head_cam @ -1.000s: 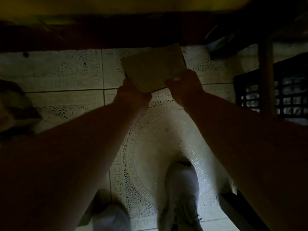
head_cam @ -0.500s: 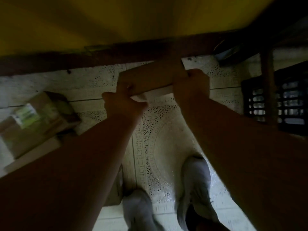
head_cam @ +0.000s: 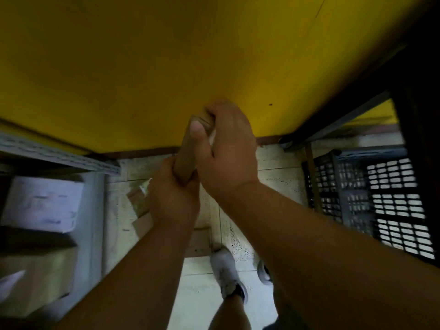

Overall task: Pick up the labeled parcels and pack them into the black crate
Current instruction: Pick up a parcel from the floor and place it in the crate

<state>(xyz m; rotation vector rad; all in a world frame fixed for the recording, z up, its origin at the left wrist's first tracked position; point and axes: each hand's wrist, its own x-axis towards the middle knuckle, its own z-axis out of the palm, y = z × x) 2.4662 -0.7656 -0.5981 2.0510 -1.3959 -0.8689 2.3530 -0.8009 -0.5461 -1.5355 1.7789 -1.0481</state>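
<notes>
Right hand (head_cam: 226,148) grips parcel (head_cam: 188,153) before yellow wall (head_cam: 142,67), over tiled floor (head_cam: 204,289).

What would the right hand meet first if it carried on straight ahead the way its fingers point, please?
Probably the yellow wall: the right hand, gripping the cardboard parcel with the left hand, points up toward it. Nothing shows between, though depth is unclear.

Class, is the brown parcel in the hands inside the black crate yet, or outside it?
Outside. Both hands grip the parcel left of the crate.

It looks like a storeroom: a metal shelf (head_cam: 59,158) with boxes (head_cam: 41,203) at 9 o'clock, black crate (head_cam: 381,201) at 3 o'clock, tiled floor (head_cam: 202,289).
</notes>
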